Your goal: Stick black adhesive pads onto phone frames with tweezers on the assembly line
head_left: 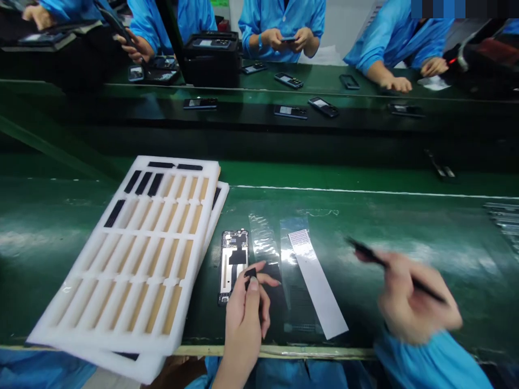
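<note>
My left hand (249, 308) pinches a small black part (250, 274) between thumb and forefinger, its other fingers loosely spread. Just beyond that hand lies an opened phone body (234, 256), its inner side up and its lower right partly covered by my fingers. Off to the right, my right hand (417, 302) is raised over the table, blurred by motion. Its fingers close round a slim black tool, seemingly tweezers (373, 256), pointing up and left. Between the hands lie clear plastic strips (263, 237) and a long white sheet (318, 286) with small dots at its far end.
White foam trays (133, 227) with slots, a few holding black strips (144, 183), are stacked at left. Beyond a raised ledge, several phones (290, 112) lie on a dark line. Co-workers in blue smocks (284, 19) handle devices across it. Metal pieces (505, 221) lie far right.
</note>
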`<state>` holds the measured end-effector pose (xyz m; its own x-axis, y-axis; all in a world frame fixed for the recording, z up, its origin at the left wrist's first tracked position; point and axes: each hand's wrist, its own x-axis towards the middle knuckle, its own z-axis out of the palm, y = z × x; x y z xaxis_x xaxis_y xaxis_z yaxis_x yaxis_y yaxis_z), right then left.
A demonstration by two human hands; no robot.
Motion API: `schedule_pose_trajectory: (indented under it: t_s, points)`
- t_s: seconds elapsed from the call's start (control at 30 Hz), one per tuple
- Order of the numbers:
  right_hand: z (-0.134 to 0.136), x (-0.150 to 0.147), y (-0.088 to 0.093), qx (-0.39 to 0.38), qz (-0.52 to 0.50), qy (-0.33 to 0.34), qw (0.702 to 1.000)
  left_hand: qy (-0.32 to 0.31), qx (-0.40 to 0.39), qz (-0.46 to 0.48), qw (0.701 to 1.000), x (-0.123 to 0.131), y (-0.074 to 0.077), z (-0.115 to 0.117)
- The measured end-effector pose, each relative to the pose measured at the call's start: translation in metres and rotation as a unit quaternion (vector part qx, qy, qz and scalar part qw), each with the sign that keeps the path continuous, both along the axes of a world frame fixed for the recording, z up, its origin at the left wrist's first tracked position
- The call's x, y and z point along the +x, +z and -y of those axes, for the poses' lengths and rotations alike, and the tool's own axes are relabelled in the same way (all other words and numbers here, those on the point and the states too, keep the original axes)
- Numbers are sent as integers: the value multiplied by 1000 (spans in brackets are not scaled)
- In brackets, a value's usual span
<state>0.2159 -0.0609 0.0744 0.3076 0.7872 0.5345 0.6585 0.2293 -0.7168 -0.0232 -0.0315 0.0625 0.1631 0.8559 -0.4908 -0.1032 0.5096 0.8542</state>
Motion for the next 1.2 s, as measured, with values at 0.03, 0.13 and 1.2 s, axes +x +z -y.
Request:
schedule_pose_trajectory:
  t_s: [0.03, 0.13, 1.2]
  points:
    - [-13, 12, -8, -18, -68, -84, 994, -31, 49, -64, 996, 1, -5, -4]
    - [-62, 34, -38, -135, -299, -63, 943, -165, 216, -259, 927, 11, -18, -18]
    - [-127, 33, -89, -234, -275, 51, 931, -377, 381, -648, 541, 103, -35, -110]
